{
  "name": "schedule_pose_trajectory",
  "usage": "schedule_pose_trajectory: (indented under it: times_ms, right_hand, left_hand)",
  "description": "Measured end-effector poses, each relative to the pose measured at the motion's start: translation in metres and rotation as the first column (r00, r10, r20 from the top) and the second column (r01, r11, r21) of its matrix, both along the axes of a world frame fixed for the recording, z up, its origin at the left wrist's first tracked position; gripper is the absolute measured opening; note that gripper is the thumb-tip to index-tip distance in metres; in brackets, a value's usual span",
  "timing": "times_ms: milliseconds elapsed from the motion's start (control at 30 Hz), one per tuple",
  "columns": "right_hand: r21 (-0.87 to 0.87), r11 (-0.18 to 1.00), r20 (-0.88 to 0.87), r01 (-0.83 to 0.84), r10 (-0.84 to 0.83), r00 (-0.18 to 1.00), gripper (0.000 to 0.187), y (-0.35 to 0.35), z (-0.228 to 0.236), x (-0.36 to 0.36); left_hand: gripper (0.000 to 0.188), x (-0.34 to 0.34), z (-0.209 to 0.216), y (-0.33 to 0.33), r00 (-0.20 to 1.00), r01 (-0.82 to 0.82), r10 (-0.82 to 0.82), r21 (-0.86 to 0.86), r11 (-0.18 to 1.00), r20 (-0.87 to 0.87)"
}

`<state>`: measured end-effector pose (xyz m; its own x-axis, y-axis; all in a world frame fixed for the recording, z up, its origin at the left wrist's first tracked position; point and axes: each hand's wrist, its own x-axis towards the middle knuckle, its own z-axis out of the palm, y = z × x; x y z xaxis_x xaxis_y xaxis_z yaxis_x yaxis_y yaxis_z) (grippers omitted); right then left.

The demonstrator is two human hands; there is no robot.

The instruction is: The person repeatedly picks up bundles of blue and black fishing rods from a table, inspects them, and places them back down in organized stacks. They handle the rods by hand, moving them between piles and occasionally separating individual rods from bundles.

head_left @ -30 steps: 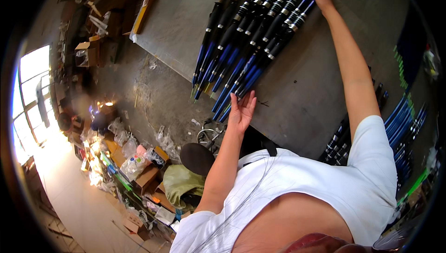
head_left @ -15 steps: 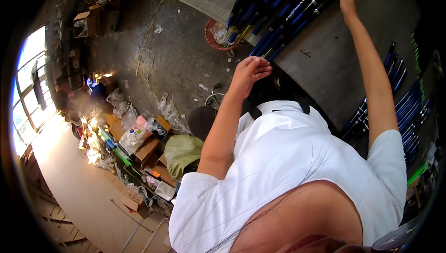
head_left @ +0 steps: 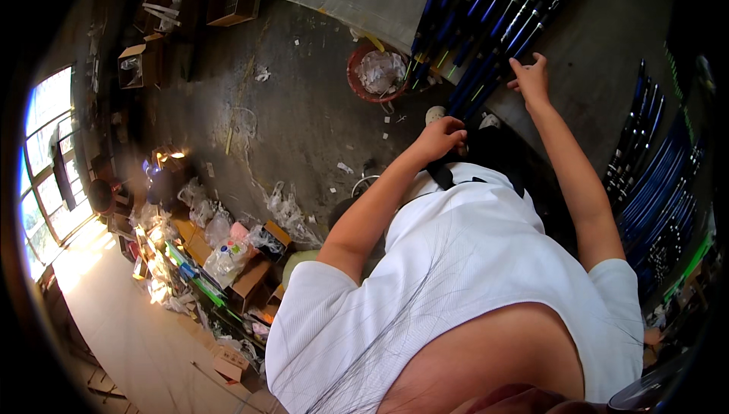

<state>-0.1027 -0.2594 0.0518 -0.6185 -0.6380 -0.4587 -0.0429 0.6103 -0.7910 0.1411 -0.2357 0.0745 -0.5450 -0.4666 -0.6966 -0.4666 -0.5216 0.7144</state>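
Note:
Several long dark-blue and black rods [head_left: 495, 26], which look like fishing rods, lie side by side on the grey table [head_left: 357, 4], their thin ends towards me. My right hand [head_left: 531, 83] is beside the near end of the row, with thumb and forefinger spread and nothing between them. Lower and to the left, my left hand [head_left: 443, 139] is in front of my waist, just short of the rod ends. Its fingers are curled in; whether something small is inside them is hidden.
A red basket [head_left: 354, 83] with crumpled white scraps stands on the floor beside the table corner. More blue rods [head_left: 657, 178] lie at the right. Cardboard boxes [head_left: 250, 273] and plastic bags [head_left: 285, 209] crowd the left, near a pale board [head_left: 114, 300].
My right hand has come back from the far part of the rods to their near end, its fingers spreading. My left hand has moved right and nearer my waist. The view has shifted slightly.

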Motion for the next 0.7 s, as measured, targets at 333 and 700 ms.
schedule_pose_trajectory:
  times_ms: [333, 700]
  right_hand:
    - [0.100, 0.995, -0.114, -0.006, 0.018, 0.993, 0.065, -0.007, 0.000, 0.029]
    - [0.078, 0.997, -0.397, 0.017, 0.015, 0.918, 0.074, -0.019, -0.038, 0.007]
  left_hand:
    - [0.036, -0.025, -0.015, -0.014, 0.988, -0.017, 0.060, 0.290, 0.957, -0.139]
    - [0.028, -0.011, -0.033, -0.039, 0.997, 0.055, -0.033, 0.317, 0.947, -0.077]
